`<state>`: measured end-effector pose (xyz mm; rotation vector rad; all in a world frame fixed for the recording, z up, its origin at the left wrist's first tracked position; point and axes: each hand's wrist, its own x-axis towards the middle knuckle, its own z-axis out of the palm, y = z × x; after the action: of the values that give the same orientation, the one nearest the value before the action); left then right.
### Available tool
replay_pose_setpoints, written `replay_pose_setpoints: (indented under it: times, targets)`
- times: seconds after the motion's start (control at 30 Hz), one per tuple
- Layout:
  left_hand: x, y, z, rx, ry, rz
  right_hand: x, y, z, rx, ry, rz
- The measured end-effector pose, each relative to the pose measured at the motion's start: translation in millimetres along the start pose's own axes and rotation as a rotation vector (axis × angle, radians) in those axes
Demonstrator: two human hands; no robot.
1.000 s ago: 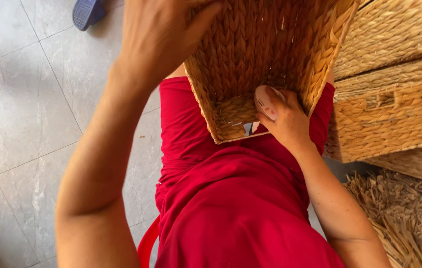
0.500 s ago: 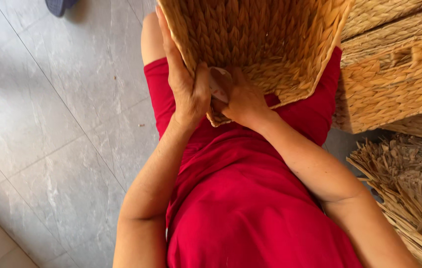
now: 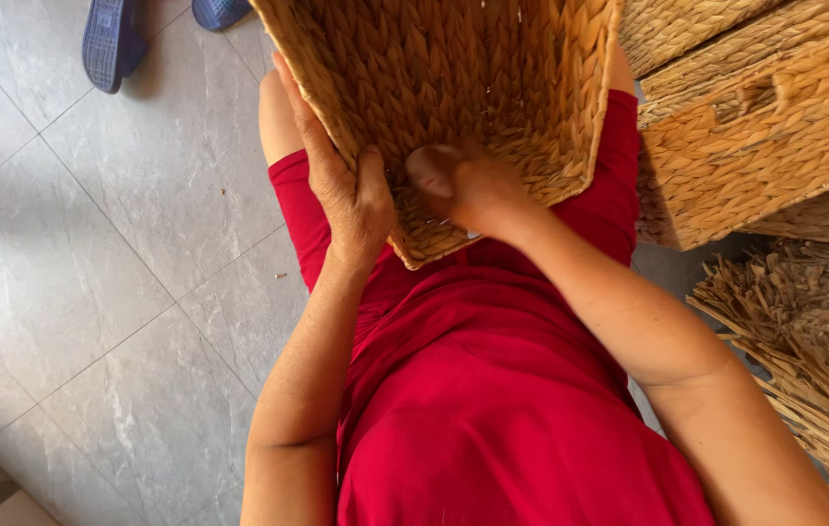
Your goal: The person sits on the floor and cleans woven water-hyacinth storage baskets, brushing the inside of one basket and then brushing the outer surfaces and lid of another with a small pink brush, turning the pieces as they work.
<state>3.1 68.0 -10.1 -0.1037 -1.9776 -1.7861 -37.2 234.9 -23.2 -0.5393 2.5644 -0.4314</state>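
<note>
A woven straw basket [image 3: 473,68] rests tilted on my lap, its open side facing me, above my red clothing [image 3: 492,409]. My left hand [image 3: 341,180] grips the basket's near left corner, fingers along the outside wall and thumb at the rim. My right hand [image 3: 463,185] reaches over the near rim into the basket, fingers curled against the woven inside wall. Whether it pinches a strand I cannot tell.
Finished woven baskets [image 3: 755,146] are stacked at the right. A pile of dry straw strands [image 3: 804,331] lies on the floor at the lower right. Two blue sandals [image 3: 113,39] sit on the grey tiled floor [image 3: 93,273] at the top left.
My left hand came down from above the basket to its near left corner. The right hand shifted from the basket's lower edge to inside the rim. The view has shifted.
</note>
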Motion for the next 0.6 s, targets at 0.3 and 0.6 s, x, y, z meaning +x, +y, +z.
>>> replay_pose_setpoints:
  times: [0.3,0.6]
  targets:
    - [-11.0,-20.4,-5.0,-0.04,0.052,-0.057,-5.2,45.2,-10.7,-0.017,0.19,-0.06]
    - [-22.1,-20.7,-9.8,-0.027,0.062,-0.117,18.6,54.3,-19.5,0.37,0.666,-0.161]
